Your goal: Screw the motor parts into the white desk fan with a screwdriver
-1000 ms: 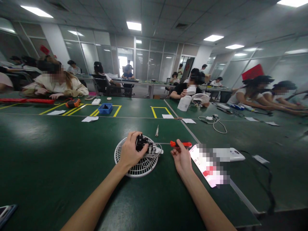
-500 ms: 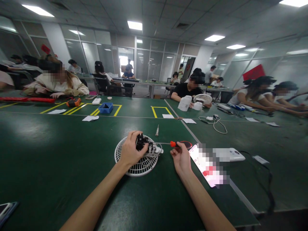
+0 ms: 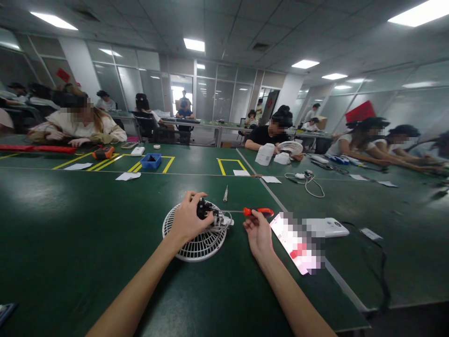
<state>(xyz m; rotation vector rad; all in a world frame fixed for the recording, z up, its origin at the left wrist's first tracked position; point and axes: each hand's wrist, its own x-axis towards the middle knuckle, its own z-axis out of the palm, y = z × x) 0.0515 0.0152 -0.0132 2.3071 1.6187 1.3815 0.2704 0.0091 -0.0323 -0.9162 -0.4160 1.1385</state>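
Note:
My left hand is closed round the black and metal motor unit of a fan, fingers over its top and thumb at the near side. The unit rests on a round white fan grille lying flat on the table, with pale wires beside it. My right hand pinches a red and black screwdriver by its handle. The shaft points left at the unit; whether its tip touches a screw is too small to tell. A small pale pointed tool lies just behind the grille.
A lit phone lies right of my right hand, with a white device and black cable beyond. Farther back are a blue bin, paper slips and a grey cable. A co-worker opposite handles white fan parts.
The whole view has shifted slightly left. Both hands keep their hold on the motor unit and screwdriver. More red shows on the screwdriver handle, which seems to have turned.

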